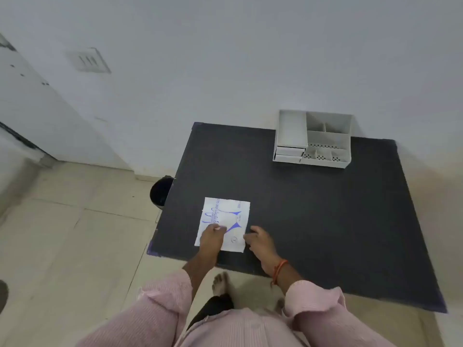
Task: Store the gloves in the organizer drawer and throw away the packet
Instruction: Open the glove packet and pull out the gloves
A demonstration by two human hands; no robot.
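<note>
A white glove packet (225, 216) with blue print lies flat near the front left of the dark table (313, 209). My left hand (211, 237) rests on top of the packet's near left part, fingers pressing down on it. My right hand (258, 240) touches the packet's near right edge with its fingertips. The gloves themselves are hidden inside the packet. A white desk organizer (312, 139) with small drawers on its left side and open compartments stands at the table's back right, against the wall; its drawers look closed.
A black bin (160, 191) stands on the tiled floor just left of the table, partly hidden by the table's edge. A white wall runs behind the table. My foot (220, 284) is on the floor by the table's front edge.
</note>
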